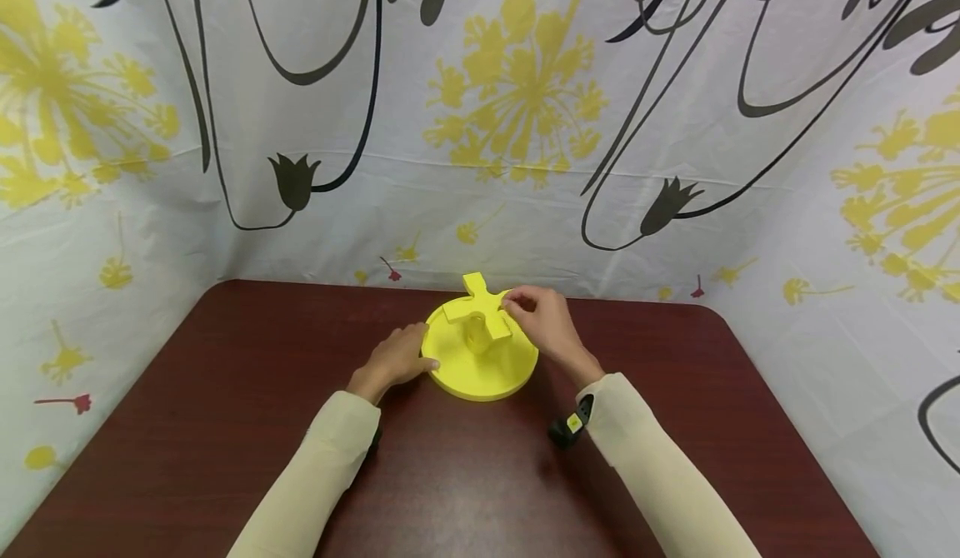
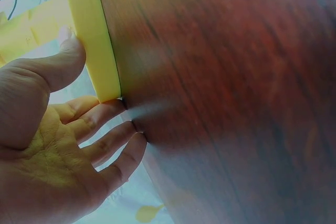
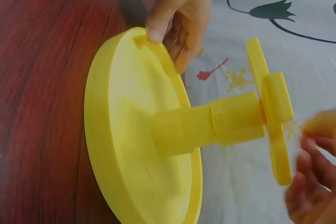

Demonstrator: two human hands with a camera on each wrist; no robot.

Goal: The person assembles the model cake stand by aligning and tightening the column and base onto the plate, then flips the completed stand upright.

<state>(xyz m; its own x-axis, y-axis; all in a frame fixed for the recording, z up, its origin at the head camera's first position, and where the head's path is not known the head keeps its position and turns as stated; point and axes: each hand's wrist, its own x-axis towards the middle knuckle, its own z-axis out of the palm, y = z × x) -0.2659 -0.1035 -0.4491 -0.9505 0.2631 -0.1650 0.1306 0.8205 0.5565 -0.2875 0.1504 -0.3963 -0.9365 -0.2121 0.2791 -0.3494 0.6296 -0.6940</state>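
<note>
A yellow round base (image 1: pixel 480 379) with a raised rim lies flat on the table. From its middle rises a short thick post (image 3: pixel 210 121), topped by a yellow cross-shaped piece (image 1: pixel 476 308). My left hand (image 1: pixel 393 354) grips the base's left edge; the left wrist view shows the thumb on the rim (image 2: pixel 86 24) and the fingers at its outer side. My right hand (image 1: pixel 551 325) is at the right side of the cross, fingers curled toward the thumb. In the right wrist view that hand (image 3: pixel 315 166) looks blurred and slightly apart from the cross.
The dark red-brown table (image 1: pixel 450 483) extends around the base, with its far edge close behind it. A white cloth (image 1: pixel 375 125) with yellow and dark flower prints hangs behind and at both sides. A black wrist device (image 1: pixel 572 425) sits at the right cuff.
</note>
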